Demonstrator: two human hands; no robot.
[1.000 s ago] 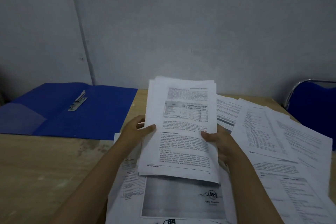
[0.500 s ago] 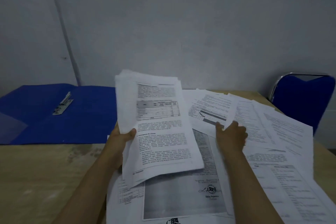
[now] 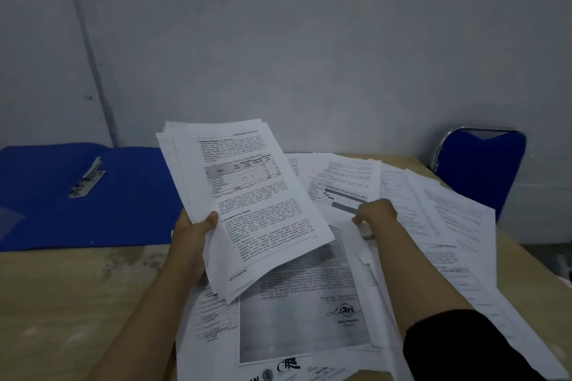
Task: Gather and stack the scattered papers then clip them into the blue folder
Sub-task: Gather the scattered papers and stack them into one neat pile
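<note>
Over the right half of the table [image 3: 77, 303]: my right hand [image 3: 376, 213] is reaching down onto the loose sheets [image 3: 433, 213], fingers curling at the edge of the sheet with the shaded chart [image 3: 340, 195]; I cannot tell whether they are already pinching it.
Left hand: my left hand [image 3: 192, 235] is gripping the gathered stack [image 3: 244, 204] by its lower left edge, thumb on top, and is holding it raised and tilted over the table.
Direction to the next paper: the chart sheet is lying right at my right fingertips, running away from me toward the wall.
Nearer hand: the right one; the left is busy and well apart from that sheet.
Long axis of the stack: slanting from near-right up to far-left.
Blue folder [image 3: 123, 195]: lying open on the left side of the table, its metal clip [image 3: 86, 181] bare, just beyond the stack's left edge.
Judgement: gathering is only partly done; many sheets are lying spread toward the blue chair [image 3: 483, 170].
</note>
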